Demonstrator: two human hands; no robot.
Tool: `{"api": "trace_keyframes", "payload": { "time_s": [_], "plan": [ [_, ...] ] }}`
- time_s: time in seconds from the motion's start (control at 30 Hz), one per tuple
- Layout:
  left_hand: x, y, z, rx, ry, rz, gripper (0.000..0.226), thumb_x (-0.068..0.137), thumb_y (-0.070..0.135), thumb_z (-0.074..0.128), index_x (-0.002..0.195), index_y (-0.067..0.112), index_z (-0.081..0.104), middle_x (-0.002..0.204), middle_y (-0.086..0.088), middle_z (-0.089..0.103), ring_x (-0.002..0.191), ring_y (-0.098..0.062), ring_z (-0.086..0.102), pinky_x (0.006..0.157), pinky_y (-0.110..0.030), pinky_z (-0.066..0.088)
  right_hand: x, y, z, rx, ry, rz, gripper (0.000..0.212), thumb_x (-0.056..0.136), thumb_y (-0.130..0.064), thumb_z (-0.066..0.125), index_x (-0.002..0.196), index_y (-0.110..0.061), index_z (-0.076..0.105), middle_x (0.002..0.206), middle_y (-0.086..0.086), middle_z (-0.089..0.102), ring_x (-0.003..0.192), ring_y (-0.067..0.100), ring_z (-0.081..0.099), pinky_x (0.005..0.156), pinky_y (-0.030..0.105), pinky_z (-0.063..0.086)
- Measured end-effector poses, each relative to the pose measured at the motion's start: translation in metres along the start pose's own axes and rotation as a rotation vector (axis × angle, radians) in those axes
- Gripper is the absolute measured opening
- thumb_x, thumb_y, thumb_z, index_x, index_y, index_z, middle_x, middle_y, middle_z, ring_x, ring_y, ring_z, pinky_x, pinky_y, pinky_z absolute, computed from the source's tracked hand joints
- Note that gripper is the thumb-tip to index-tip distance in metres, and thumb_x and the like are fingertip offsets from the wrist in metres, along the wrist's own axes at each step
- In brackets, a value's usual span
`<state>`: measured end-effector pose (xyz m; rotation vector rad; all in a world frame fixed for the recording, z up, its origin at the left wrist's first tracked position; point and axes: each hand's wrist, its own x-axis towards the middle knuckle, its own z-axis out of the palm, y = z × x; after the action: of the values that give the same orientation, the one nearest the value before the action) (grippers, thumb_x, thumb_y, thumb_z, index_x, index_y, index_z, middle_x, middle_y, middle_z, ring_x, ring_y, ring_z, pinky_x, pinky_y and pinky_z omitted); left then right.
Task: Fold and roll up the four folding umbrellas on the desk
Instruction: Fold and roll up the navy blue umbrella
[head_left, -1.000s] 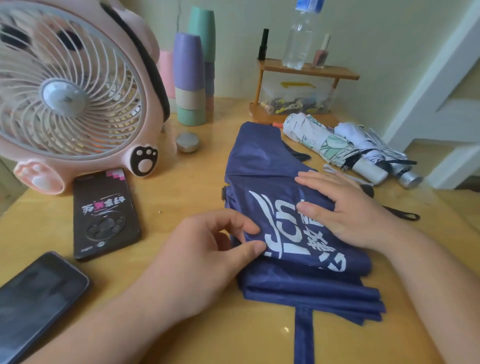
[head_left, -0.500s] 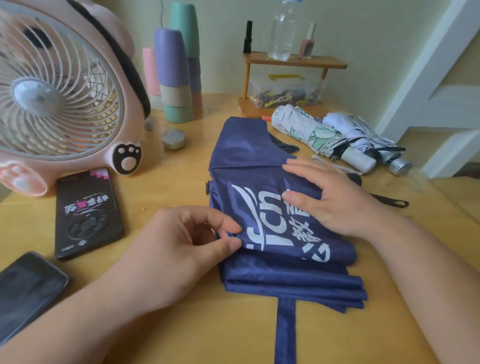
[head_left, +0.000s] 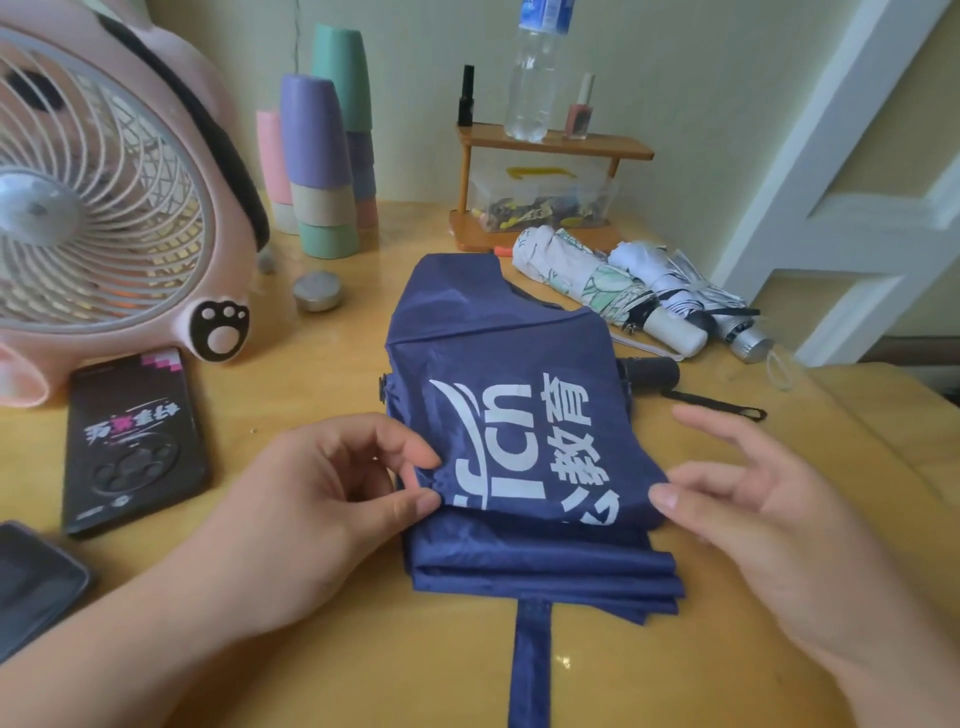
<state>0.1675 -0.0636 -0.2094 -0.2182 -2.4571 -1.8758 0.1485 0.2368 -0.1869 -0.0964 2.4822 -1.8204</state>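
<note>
Navy-blue nylon folding umbrella (head_left: 509, 364), printed with large white lettering, lies flattened in stacked folds on the yellow wooden desk (head_left: 322, 374). Its narrow closing strap (head_left: 530, 660) trails off its near edge toward the person, and its black cylindrical handle (head_left: 649, 371) pokes out from under its far right side.

At the umbrella's left edge the left hand (head_left: 322, 509) pinches the top fold between thumb and forefinger, with the other fingers curled loosely behind. At the umbrella's right edge the right hand (head_left: 753, 519) is spread wide and relaxed, gripping nothing. Its thumb tip sits at the rim of the top fold, though I cannot tell whether it presses there.

Beyond the umbrella's far right corner two more lie rolled up side by side. One is a white folding umbrella with green leaf print (head_left: 587, 275); just right of it is a white folding umbrella with a silver handle (head_left: 691, 291). Behind the navy umbrella stands a small two-tier wooden shelf (head_left: 556, 148) carrying a clear plastic bottle (head_left: 535, 78).

Left of the umbrella are a small round metal tin (head_left: 317, 291), a black rectangular box with a paw print (head_left: 135, 441) and a pink plastic desk fan (head_left: 104, 208). Stacked pastel cups (head_left: 322, 171) stand beyond its far left corner, and a dark phone (head_left: 36, 582) lies well apart at its near left.
</note>
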Motion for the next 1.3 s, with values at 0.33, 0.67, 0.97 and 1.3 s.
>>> {"api": "trace_keyframes", "payload": {
  "time_s": [0.33,0.67,0.97,1.3],
  "plan": [
    [-0.002,-0.001,-0.006,0.206,-0.051,-0.005,0.017,0.093,0.017,0.072,0.095,0.034,0.072,0.051,0.011,0.048,0.047,-0.005,0.035,0.048,-0.017,0.032,-0.015,0.005,0.002,0.276,-0.087,0.034,0.088,0.034,-0.054,0.101,0.115,-0.038,0.072,0.091,0.031,0.070,0.085,0.035,0.069,0.085,0.037,0.057],
    [0.001,-0.005,-0.015,0.170,-0.090,0.019,0.029,0.093,0.013,0.074,0.102,0.041,0.070,0.076,-0.002,0.063,0.055,-0.018,0.040,0.055,-0.026,0.036,-0.017,0.001,-0.003,0.292,-0.090,0.014,0.088,0.034,-0.060,0.098,0.115,-0.036,0.072,0.088,0.028,0.070,0.087,0.035,0.066,0.083,0.036,0.054],
    [-0.002,-0.005,-0.021,0.240,-0.131,0.060,0.025,0.087,0.018,0.068,0.106,0.036,0.070,0.074,-0.006,0.062,0.058,-0.024,0.042,0.055,-0.027,0.037,-0.017,0.005,0.004,0.172,-0.068,-0.036,0.042,0.068,-0.024,0.090,0.107,-0.033,0.075,0.085,0.024,0.072,0.087,0.046,0.064,0.084,0.043,0.051],
    [0.089,0.066,0.024,1.117,-0.117,0.317,0.056,0.103,0.053,0.042,0.153,0.027,0.040,0.159,0.009,0.038,0.148,-0.017,0.032,0.119,-0.034,0.028,-0.014,0.013,-0.001,-0.039,-0.064,-0.012,0.032,0.083,0.006,0.074,0.087,-0.026,0.079,0.067,0.000,0.067,0.065,0.012,0.058,0.065,0.015,0.045]
  ]
}}
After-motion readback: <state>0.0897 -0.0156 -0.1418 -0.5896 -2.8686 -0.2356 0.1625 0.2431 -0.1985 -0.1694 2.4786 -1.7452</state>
